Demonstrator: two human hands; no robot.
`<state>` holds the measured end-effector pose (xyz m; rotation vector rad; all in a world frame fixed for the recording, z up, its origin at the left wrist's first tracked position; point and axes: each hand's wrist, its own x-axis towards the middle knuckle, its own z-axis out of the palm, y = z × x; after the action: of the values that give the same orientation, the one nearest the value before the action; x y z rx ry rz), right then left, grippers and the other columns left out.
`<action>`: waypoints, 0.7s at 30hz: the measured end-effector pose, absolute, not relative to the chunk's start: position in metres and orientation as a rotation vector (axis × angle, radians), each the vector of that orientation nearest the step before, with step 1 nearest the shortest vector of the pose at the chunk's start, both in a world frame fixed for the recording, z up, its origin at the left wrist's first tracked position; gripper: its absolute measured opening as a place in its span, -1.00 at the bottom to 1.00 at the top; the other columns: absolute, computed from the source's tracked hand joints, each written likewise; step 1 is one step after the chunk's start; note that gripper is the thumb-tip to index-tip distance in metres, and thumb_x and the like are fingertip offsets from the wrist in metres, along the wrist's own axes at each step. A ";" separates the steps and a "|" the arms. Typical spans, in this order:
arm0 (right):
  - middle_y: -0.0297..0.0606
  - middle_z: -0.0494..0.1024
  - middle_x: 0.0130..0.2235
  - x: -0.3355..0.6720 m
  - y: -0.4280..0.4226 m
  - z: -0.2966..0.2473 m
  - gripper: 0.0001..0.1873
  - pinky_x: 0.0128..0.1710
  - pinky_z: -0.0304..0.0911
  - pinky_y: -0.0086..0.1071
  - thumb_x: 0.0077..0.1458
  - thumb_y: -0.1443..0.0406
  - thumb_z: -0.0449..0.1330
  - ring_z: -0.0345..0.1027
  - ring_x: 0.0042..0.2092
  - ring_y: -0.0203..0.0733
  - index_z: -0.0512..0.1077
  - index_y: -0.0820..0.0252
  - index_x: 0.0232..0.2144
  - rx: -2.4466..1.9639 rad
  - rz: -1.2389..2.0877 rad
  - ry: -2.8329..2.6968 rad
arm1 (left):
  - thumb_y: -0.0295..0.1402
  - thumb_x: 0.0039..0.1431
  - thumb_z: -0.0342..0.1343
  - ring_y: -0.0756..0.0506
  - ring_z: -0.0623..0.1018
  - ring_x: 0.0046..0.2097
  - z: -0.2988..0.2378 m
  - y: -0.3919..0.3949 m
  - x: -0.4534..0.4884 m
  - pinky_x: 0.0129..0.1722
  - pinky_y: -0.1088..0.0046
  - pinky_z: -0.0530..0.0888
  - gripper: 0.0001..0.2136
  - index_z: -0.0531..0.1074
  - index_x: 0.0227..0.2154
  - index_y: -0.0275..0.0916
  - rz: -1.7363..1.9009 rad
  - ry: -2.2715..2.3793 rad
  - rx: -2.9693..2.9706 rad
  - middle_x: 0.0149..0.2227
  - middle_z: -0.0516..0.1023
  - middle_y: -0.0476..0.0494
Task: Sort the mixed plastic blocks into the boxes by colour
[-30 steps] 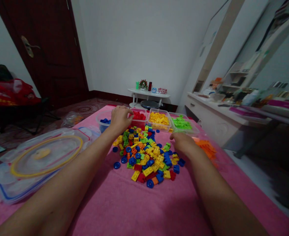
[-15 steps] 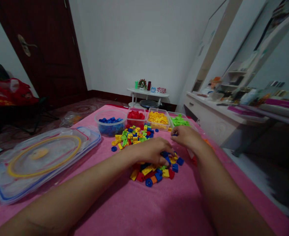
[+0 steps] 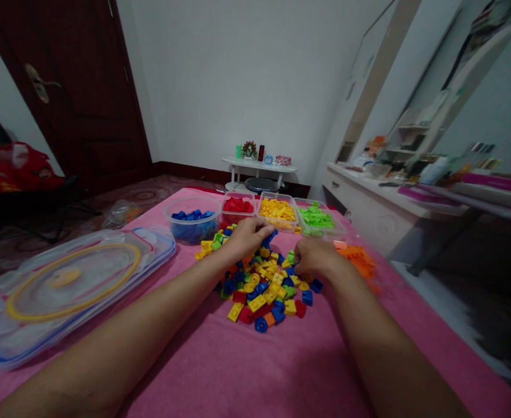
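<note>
A mixed pile of plastic building blocks (image 3: 266,293) in yellow, blue, red, green and orange lies on the pink cloth (image 3: 238,371). Above its far part, my left hand (image 3: 249,237) is closed, with a blue building block (image 3: 271,237) at its fingertips. My right hand (image 3: 315,257) is closed at the pile's right edge; its curled fingers hide whatever they may hold. Beyond the pile stand a round tub of blue blocks (image 3: 189,232), a box of red blocks (image 3: 238,215), a box of yellow blocks (image 3: 278,213) and a box of green blocks (image 3: 318,219).
Orange blocks (image 3: 357,261) lie in a clear container right of my right hand. Stacked clear lids (image 3: 81,284) occupy the cloth's left side. Farther off are a small white table (image 3: 259,165), a white dresser (image 3: 368,203) and a door (image 3: 64,87).
My left hand has moved from the near pile to its far part and now has a blue block. My right hand has come down and left toward the pile. The view has shifted slightly.
</note>
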<state>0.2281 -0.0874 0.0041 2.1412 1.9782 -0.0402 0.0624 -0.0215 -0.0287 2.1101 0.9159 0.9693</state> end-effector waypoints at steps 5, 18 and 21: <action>0.06 0.57 -0.21 0.219 -0.083 -0.009 -0.67 -0.31 0.30 -0.22 -0.27 0.41 0.25 0.45 -0.16 0.11 0.54 0.24 -0.32 2.142 0.067 1.964 | -0.26 0.16 0.05 0.08 0.32 -0.55 -0.026 -0.023 0.062 -0.59 0.61 0.37 -0.79 0.38 -0.46 -0.32 0.897 0.876 1.424 -0.56 0.29 0.04; -0.22 0.55 -0.39 0.217 -0.087 0.022 -0.84 -0.42 0.16 -0.36 -0.11 0.28 0.22 0.38 -0.37 -0.16 0.53 0.15 -0.39 2.498 0.267 2.592 | -0.10 0.26 -0.17 0.02 0.47 -0.58 -0.011 -0.026 0.059 -0.75 0.66 0.34 -0.63 0.35 -0.28 -0.33 0.552 0.583 0.762 -0.50 0.45 -0.14; -0.26 0.54 -0.35 0.202 -0.087 0.021 -0.80 -0.36 0.19 -0.39 -0.11 0.31 0.26 0.36 -0.35 -0.22 0.52 0.17 -0.32 2.366 0.173 2.959 | -0.07 0.22 -0.09 -0.03 0.51 -0.53 -0.008 -0.033 0.061 -0.71 0.61 0.40 -0.62 0.35 -0.23 -0.34 0.517 0.502 0.723 -0.51 0.45 -0.14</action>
<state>0.2020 -0.0874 0.0212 2.3655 2.9588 0.1733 0.0614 -0.0329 -0.0083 0.7231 0.5015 0.5169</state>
